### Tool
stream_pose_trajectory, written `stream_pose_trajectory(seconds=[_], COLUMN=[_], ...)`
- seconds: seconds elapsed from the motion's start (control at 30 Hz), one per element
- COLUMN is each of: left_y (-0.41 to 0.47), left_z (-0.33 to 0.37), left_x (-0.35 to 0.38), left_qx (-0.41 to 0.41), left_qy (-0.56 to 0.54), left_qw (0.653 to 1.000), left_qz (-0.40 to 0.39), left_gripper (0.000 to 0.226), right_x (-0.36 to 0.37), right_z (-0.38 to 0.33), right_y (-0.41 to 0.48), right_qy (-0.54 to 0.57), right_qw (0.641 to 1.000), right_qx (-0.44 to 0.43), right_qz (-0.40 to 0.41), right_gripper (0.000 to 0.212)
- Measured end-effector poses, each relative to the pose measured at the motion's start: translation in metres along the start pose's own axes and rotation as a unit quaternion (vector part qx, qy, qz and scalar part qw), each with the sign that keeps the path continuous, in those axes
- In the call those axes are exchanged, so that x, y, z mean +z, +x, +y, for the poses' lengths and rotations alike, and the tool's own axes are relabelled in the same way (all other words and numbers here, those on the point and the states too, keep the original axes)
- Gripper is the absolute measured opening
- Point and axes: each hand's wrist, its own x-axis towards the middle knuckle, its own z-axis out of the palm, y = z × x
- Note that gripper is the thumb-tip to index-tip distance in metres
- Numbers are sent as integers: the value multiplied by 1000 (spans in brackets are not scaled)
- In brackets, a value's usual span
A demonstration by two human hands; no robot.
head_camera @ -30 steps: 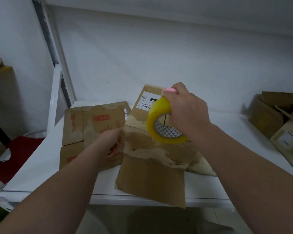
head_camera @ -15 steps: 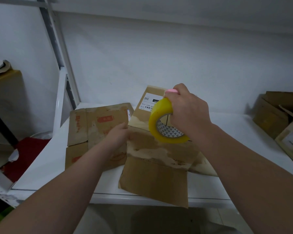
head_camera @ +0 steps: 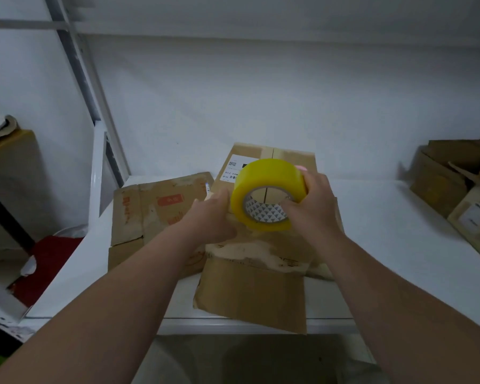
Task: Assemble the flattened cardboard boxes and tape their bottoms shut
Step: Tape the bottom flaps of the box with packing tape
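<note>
A yellow roll of tape (head_camera: 266,189) hangs in the air above the middle of the white table (head_camera: 385,245). My right hand (head_camera: 311,209) grips it from the right, with a finger hooked into its core. My left hand (head_camera: 214,214) is at the roll's left edge, fingers curled; whether it touches the roll I cannot tell. Under both hands lies a flattened cardboard box (head_camera: 255,286) with a white label at its far end and one flap hanging over the table's front edge. A second flattened box (head_camera: 155,209) with red print lies to its left.
Several opened cardboard boxes (head_camera: 455,189) stand at the table's right end. A white metal shelf post (head_camera: 97,167) rises at the back left. A brown box (head_camera: 9,173) and something red (head_camera: 47,256) sit lower down on the left. A white wall is close behind.
My left hand has come up off the left box and moved right to the tape roll. My right hand has turned the roll so its broad yellow band faces me.
</note>
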Motion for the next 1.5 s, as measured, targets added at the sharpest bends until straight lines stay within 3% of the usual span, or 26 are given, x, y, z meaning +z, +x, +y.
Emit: stream_pose_trajectory(seconds=[0.1,0.17,0.3,0.47,0.63,1.13,1.5], left_y=[1,2,3,4,3,1,2], left_z=[1,3,7,11,15,20,20], left_x=[3,6,8,8,9,10,11], left_qx=[-20,-28,-33,-38,-51,-63,-66], left_qy=[41,76,100,136,137,155,164], left_qw=[998,995,992,988,986,982,981], left_qz=[-31,-62,-75,-70,-78,-83,-80], left_gripper=[71,90,102,100,100,100,100], right_x=[-25,-55,-101,-110,-114,-102,-91], right_z=[-1,2,3,-5,1,26,52], right_y=[10,16,16,13,11,8,-2], right_qy=[-86,-175,-378,-479,-530,-594,-576], right_qw=[993,979,913,858,825,772,786], right_qx=[-75,-90,-109,-124,-114,-93,-79], right_qz=[-31,-51,-104,-141,-161,-206,-212], right_gripper=[67,70,65,62,59,57,60])
